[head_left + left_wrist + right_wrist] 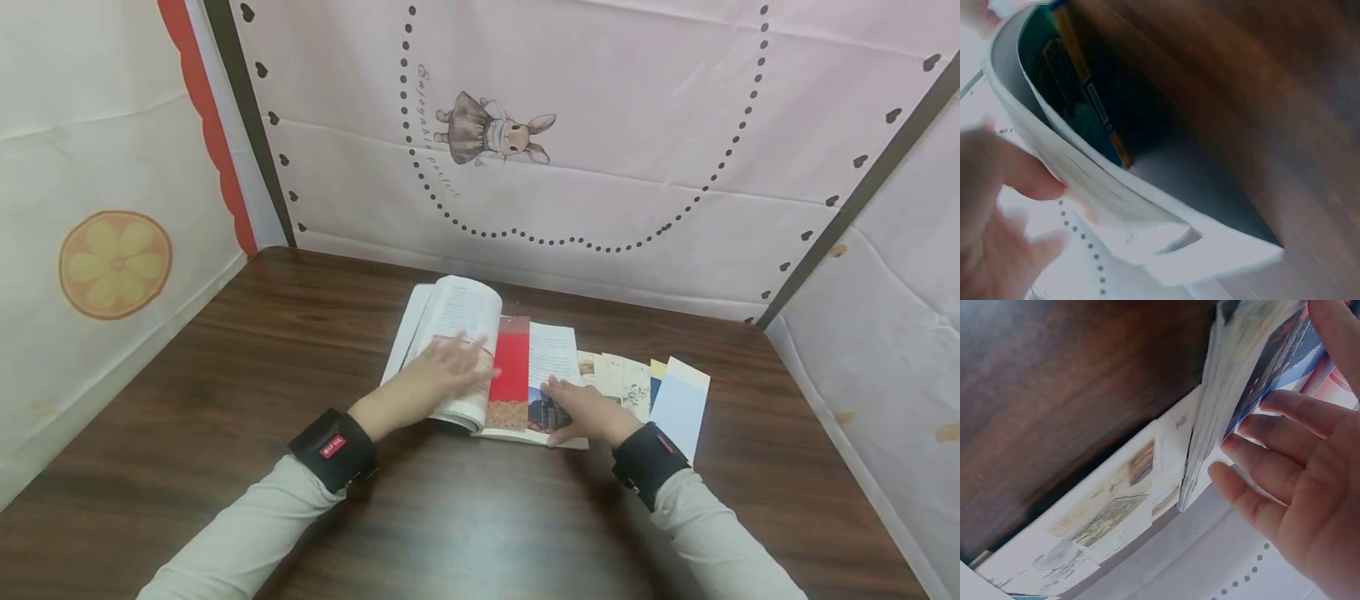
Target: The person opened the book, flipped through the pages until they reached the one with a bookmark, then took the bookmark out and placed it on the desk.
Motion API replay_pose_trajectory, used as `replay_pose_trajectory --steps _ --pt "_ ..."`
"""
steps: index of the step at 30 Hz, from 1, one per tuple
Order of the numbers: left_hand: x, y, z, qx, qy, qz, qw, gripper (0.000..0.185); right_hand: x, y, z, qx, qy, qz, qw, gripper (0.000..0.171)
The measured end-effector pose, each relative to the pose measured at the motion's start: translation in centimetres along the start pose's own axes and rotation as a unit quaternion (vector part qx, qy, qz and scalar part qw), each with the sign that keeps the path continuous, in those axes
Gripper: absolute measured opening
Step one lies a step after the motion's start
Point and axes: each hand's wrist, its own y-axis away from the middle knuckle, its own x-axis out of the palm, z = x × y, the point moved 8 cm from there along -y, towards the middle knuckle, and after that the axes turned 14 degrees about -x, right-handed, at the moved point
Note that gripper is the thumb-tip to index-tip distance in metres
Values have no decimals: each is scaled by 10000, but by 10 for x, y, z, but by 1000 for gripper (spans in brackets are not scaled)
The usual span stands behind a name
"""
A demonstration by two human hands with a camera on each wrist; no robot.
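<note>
An open book (465, 333) lies on the dark wooden table (262, 375). A red bookmark (512, 371) lies along its middle, partly under the left pages. My left hand (442, 375) lies flat on the curved stack of left pages (1097, 187), fingers spread. My right hand (581, 410) rests with straight fingers on the right page, over a dark picture (1272, 369). In the right wrist view my fingers (1260, 456) touch the book's page edges (1210, 425).
Several paper bookmarks (637, 387) fan out on the table right of the book, the outermost pale blue (681, 408). Printed fabric walls (600, 150) close in the back and both sides. Bare tabletop (465, 517) lies in front of the book.
</note>
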Motion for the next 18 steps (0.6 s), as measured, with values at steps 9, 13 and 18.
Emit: replay_pose_trajectory --steps 9,13,18 --pt "3 0 -8 149 583 687 9958 35 -17 -16 7 -55 -153 -391 9991 55" --pt "10 -4 -7 -163 615 1050 9924 53 -20 -28 -2 297 -1007 -1121 9881 32" --pt "15 -6 -14 -250 352 1207 9917 62 -7 -43 -13 803 -2339 -1234 9610 28"
